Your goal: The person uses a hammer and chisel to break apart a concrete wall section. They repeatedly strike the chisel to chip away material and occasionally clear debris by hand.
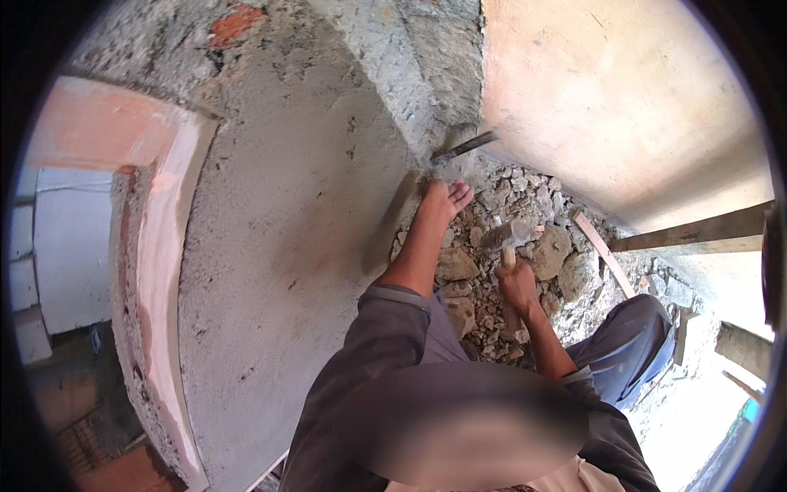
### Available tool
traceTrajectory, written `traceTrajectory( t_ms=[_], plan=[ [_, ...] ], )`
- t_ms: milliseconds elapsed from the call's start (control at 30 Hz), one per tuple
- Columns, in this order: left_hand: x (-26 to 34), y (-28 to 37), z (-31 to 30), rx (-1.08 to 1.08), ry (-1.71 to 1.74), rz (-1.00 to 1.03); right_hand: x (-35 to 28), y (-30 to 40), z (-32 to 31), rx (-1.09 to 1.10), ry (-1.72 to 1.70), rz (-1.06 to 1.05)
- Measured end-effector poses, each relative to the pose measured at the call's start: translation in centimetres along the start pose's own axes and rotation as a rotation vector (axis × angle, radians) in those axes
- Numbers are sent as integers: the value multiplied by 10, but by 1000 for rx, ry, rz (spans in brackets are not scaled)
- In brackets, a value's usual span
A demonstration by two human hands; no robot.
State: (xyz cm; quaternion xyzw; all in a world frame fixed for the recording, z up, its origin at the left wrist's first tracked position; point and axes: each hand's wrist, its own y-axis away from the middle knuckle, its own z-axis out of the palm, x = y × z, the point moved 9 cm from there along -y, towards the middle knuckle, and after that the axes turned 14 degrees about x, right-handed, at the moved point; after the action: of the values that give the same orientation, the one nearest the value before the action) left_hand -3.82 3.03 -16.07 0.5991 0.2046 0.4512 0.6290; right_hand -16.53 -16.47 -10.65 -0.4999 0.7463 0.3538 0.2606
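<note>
My left hand (447,198) is beside the foot of the wall corner, fingers extended and nothing held. Just beyond it a dark steel chisel or bar (465,147) sticks out at a slant, apart from my fingers. It is slightly blurred, and whether its lower end is lodged in the masonry I cannot tell. Lower right, my right hand (518,286) grips the wooden handle of a club hammer (508,235), its heavy, dusty head above the fist. Broken stone and rubble (486,313) lie beneath both hands.
A grey cement-rendered wall (276,246) rises close on my left, with a window or door frame (166,221) in it. A pale plastered panel or wall (615,111) stands at right. Large stones (551,252), a thin wooden strip (602,253) and a timber beam (695,232) are nearby.
</note>
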Motion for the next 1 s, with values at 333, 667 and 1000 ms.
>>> traceTrajectory(
  t_ms=[333,667,1000],
  plan=[
    [-16,-39,21,-41,-352,49,104,5,48,-182,178,326],
    [-18,-103,8,75,-297,83,94,8,52,-159,177,240],
    [-5,-96,21,-295,171,89,82,14,53,-211,46,235]
  ],
)
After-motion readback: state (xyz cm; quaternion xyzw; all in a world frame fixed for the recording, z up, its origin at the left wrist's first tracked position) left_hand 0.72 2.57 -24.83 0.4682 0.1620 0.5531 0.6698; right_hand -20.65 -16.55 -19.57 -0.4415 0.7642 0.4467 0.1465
